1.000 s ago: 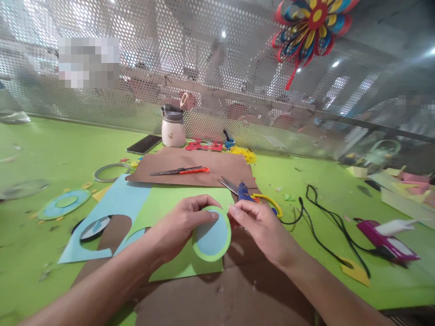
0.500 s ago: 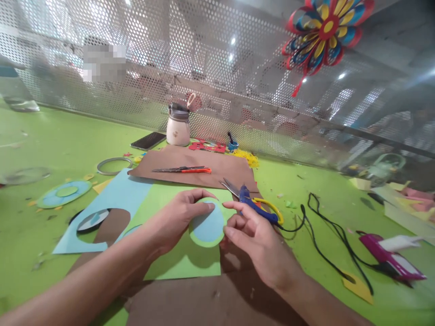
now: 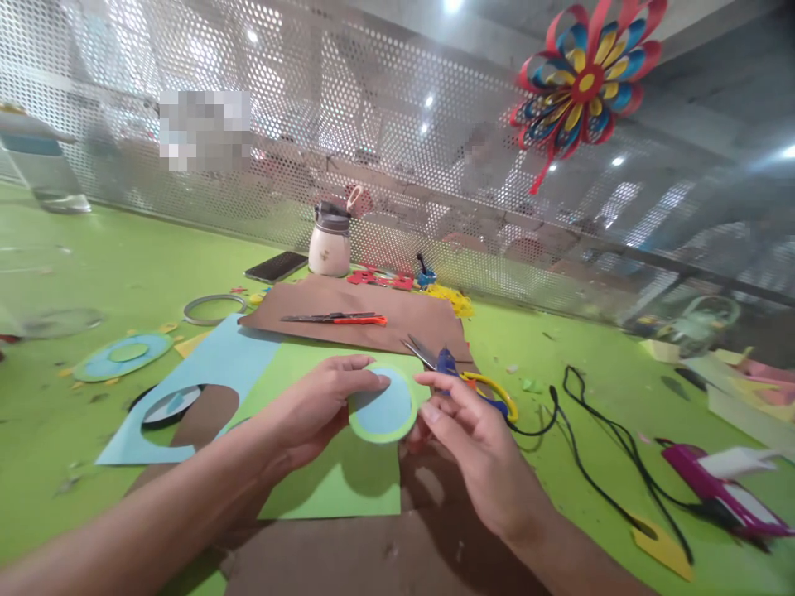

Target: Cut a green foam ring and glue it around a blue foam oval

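Observation:
Between my hands is a round paper disc (image 3: 388, 406), light blue in the middle with a green rim. My left hand (image 3: 329, 401) pinches its left side, thumb on top. At the disc's right edge, the thumb and fingers of my right hand (image 3: 469, 422) close on the rim, the index finger lying along its upper part. Beneath lies a green paper sheet (image 3: 335, 488), beside a light blue sheet (image 3: 233, 356) with a round cutout. Blue-and-yellow-handled scissors (image 3: 490, 393) lie just beyond my right hand, partly hidden by it.
Brown cardboard (image 3: 323, 555) covers the table's middle, with an orange-handled cutting tool (image 3: 360, 320) on its far piece. Behind stand a white bottle (image 3: 329, 251) and a phone (image 3: 277, 266). A purple glue gun (image 3: 714, 488) with a black cord lies right; a blue-green paper ring (image 3: 93, 364) left.
The disc has turned and tilted slightly between my hands. My right hand has shifted a little to the right with the disc's edge. The camera view has tipped slightly upward.

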A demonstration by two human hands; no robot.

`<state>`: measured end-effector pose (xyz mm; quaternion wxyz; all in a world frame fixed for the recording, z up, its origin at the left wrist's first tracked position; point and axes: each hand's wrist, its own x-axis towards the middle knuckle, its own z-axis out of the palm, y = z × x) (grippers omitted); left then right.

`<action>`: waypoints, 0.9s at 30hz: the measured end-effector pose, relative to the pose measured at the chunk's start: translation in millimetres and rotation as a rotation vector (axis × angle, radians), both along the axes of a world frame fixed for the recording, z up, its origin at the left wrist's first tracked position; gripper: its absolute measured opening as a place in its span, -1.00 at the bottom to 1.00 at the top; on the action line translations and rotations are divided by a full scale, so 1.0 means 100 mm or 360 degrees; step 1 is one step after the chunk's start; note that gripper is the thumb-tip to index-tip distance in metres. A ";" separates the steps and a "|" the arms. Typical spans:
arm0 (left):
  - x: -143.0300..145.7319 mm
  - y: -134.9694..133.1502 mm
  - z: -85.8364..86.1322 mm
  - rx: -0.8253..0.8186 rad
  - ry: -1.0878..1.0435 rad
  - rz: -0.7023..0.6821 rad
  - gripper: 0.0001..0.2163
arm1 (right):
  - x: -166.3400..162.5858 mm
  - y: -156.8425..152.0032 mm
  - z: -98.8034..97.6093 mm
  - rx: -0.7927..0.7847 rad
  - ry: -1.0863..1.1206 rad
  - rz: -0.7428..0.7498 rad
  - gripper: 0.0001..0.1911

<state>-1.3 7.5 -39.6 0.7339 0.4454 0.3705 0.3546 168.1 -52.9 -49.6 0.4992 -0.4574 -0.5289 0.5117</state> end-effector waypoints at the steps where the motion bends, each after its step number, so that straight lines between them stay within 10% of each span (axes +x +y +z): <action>1: 0.00 0.00 0.00 0.0011 -0.0018 -0.0003 -0.92 | 0.01 0.01 -0.01 0.0027 -0.0020 -0.0031 -0.75; 17: 0.07 -0.04 -0.04 0.0155 -0.0083 0.0167 -0.90 | 0.01 0.08 -0.06 -0.0127 0.0132 -0.0074 -0.88; 27: 0.06 -0.05 0.00 0.0297 0.0283 -0.0092 -0.87 | 0.19 0.14 -0.02 -0.0028 -0.0108 -0.0100 -0.90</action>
